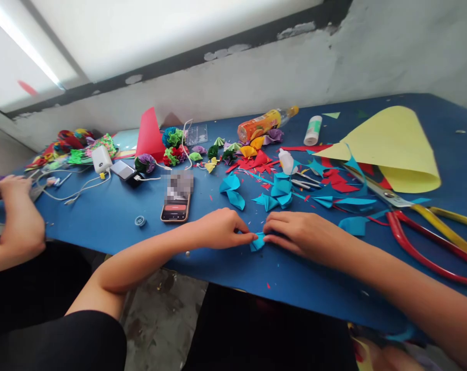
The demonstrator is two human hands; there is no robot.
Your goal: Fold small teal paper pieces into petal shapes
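A small folded piece of blue paper (257,242) lies on the table near its front edge, between my two hands. My left hand (222,229) pinches its left side between thumb and fingers. From the right, my right hand (291,231) grips the other side with its fingertips. The fingers partly cover the paper, so its full shape is hidden. Just beyond my hands sit other folded blue paper pieces (232,190), some curled like petals. Past my left forearm lies a phone (175,211) with its screen lit.
Large scissors with red and yellow handles (411,211) lie at the right, below a curled yellow sheet (399,149). Behind are red scraps (258,162), a glue bottle (286,161), a drink bottle (262,125) and paper flowers (175,154). Another person's arm (20,216) rests at the left.
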